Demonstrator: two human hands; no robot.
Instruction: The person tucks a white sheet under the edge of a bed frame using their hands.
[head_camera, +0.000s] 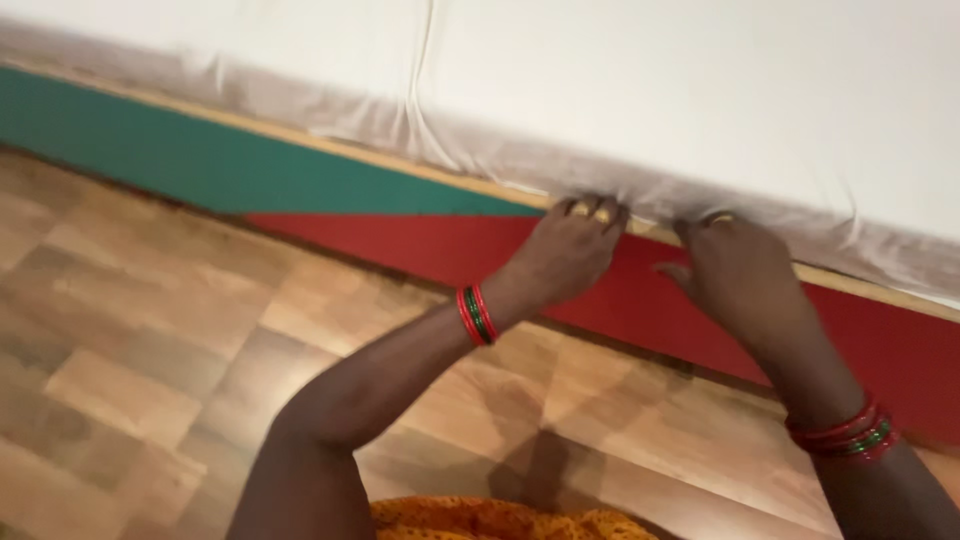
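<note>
A: At the centre right of the frame, where were the hands placed?

B: The left hand (570, 250) and the right hand (735, 275) sat side by side at the lower edge of the white sheet (620, 120), fingers curled narrow and pressed into the seam between the mattress (700, 70) and the red and green bed base (400, 235). Each pinched a fold of the sheet; the fingertips were partly hidden by cloth.

A: Which step was in hand?

B: Judged from the pose, tucking the sheet edge under the mattress. The sheet hung wrinkled along the seam from upper left to right.

A: What did the next move call for?

B: Probably a firm inward push, fingers flat, then a shift along the edge toward the loose folds. Bangles (477, 314) were on both wrists; the wooden floor (150, 350) lay below.
</note>
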